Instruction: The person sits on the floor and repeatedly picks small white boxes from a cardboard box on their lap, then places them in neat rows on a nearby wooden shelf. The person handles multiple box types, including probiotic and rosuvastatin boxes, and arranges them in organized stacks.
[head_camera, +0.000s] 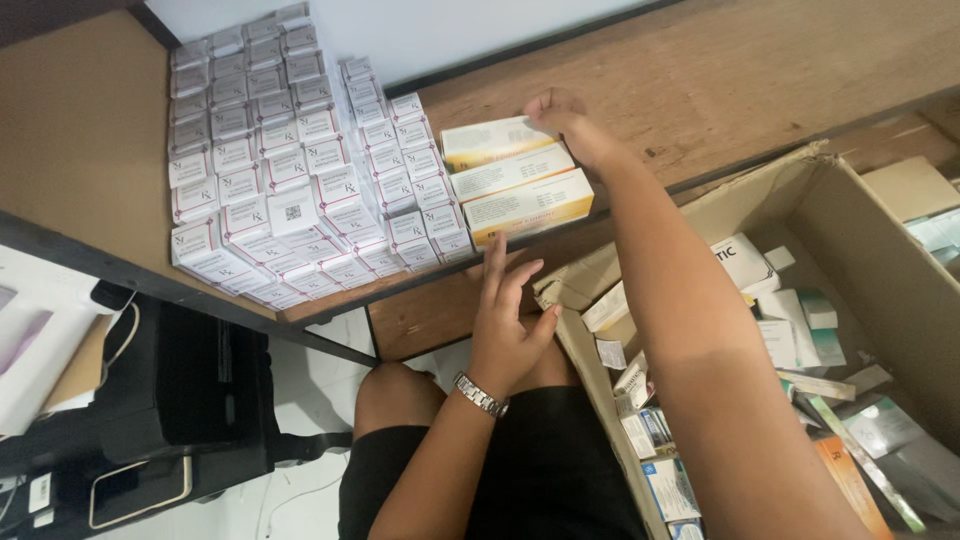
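My right hand reaches up onto the wooden shelf and rests on the far end of three white and yellow medicine boxes standing side by side. My left hand, with a metal wristwatch, hovers below the shelf's front edge with fingers spread and nothing in it. To the left of the yellow boxes, several rows of small white and pink boxes are stacked tightly on the shelf.
An open cardboard carton at the right holds several loose medicine boxes and leaflets. My knee is under the shelf. A black bag and a phone lie on the floor at the left.
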